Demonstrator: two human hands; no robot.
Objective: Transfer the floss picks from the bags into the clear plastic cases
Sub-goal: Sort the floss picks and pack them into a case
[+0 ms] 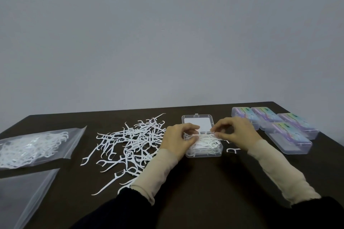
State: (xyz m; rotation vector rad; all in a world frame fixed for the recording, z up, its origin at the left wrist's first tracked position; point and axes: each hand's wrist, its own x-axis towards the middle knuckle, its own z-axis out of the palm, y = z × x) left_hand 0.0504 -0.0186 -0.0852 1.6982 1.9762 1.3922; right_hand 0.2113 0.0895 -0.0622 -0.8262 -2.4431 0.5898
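Fingers: both hands, left hand [177, 136] and right hand [235, 132], pinch floss picks [202, 140] over the open case [203, 147].
Open case: mid-surface [214, 182], partly filled.
Loose pile [130, 143]: left of it.
Bags [31, 147]: left edge.
Closed cases [286, 134]: 4, far right corner.

The worktop [204, 182] is dark brown and matt, with a faint wood-like look. The floss picks [130, 143] are white, smooth plastic. The open case [203, 151] is clear, hard, glossy plastic, like the closed cases [287, 142] with colourful printed labels. The bags [37, 145] are thin, clear, shiny plastic film. The sleeves [277, 171] are soft beige cloth under black fabric.
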